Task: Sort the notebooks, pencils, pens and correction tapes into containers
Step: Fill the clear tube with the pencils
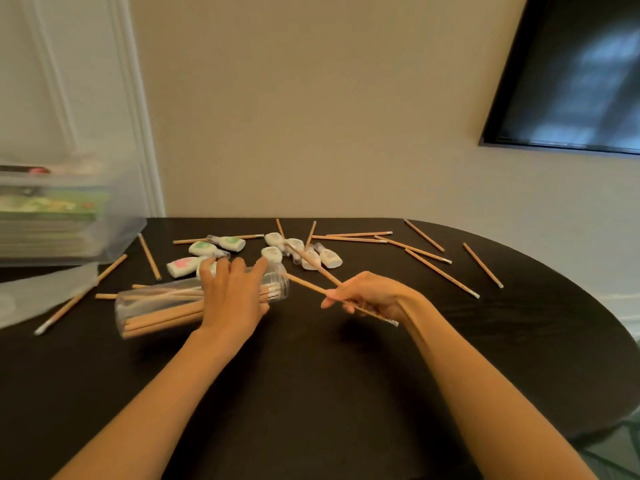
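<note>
On the dark table (pixel 311 375) my left hand (pixel 232 299) lies with spread fingers over a clear jar (pixel 156 306) of pencils lying on its side, my right hand (pixel 367 296) pinches two pencils (pixel 310 287) beside its mouth, and correction tapes (pixel 329 258) and loose pencils (pixel 440 271) lie scattered behind.

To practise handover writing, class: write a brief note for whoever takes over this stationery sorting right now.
Left hand: fingers spread over the clear plastic jar, steadying it. The jar lies on its side with tan wooden pencils inside.
Right hand: grips two more pencils, pointed toward the jar's mouth.
Done: notebooks are stacked in the clear plastic bin at the left.
Left: loose pencils and white correction tapes lie scattered on the black table. I cannot pick out any pens.
</note>
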Demonstrator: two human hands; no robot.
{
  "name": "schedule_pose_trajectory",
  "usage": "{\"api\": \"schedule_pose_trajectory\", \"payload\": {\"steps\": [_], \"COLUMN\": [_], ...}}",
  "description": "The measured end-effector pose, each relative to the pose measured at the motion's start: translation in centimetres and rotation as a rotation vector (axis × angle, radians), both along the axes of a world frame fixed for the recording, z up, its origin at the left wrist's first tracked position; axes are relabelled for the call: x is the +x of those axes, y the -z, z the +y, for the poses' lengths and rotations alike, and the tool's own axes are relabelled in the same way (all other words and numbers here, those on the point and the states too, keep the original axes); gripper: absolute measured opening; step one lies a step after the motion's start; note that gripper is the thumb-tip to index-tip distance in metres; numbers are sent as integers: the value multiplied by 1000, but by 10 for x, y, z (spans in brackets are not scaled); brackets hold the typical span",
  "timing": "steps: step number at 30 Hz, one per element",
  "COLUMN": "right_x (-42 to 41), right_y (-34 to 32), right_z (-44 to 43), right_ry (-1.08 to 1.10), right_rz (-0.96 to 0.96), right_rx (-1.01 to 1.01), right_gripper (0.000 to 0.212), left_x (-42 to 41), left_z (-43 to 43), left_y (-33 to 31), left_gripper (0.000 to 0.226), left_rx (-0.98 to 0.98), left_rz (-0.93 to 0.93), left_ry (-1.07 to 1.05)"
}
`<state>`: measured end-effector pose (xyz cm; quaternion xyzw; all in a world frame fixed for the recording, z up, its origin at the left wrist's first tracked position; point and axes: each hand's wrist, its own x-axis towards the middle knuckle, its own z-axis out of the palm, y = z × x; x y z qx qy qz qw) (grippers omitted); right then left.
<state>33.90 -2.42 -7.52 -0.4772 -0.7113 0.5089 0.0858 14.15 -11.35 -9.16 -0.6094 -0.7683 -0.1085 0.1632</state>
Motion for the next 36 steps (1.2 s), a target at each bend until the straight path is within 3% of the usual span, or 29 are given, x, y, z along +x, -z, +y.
{"api": "schedule_pose_trajectory", "payload": {"steps": [7, 10, 14, 17, 19, 21, 23, 26, 31, 33, 36], "right_x": [-63, -96, -132, -133, -120, -105, -89, -73, -97, -108, -108], "right_y": [-9, -7, -2, -2, -2, -4, -1, 4, 15, 13, 12], "right_z": [-6, -3, 2, 3, 8, 13, 20, 15, -12, -19, -15], "right_ry": [-68, 55, 197, 322, 517, 813, 971, 863, 673, 553, 594], "right_rz": [-95, -126, -121, 17, 132, 257, 314, 323, 518, 525, 557], "right_rx": [105, 213, 420, 517, 551, 493, 389, 163, -194, -220, -143], "right_gripper": [41, 51, 44, 45, 36, 34, 31, 29, 26, 23, 27], "left_x": [-21, -25, -23, -27, -28, -27, -26, -25, -15, -14, -17], "left_z": [-12, -13, -11, -8, -6, -3, 1, 8, 14, 13, 8], "left_y": [10, 10, 13, 14, 14, 15, 15, 14, 14, 15, 15], "left_gripper": [70, 69, 69, 66, 67, 67, 67, 66, 66, 67, 67], "left_rx": [-42, -24, -17, 6, 6, 4, 3, 4, 10, 7, 12], "left_rz": [-2, -5, -5, -18, -22, -15, -11, -28, -38, -25, -18], "left_ry": [94, 99, 73, 30, 6, -16, -44, -84, -78, -59, -65]}}
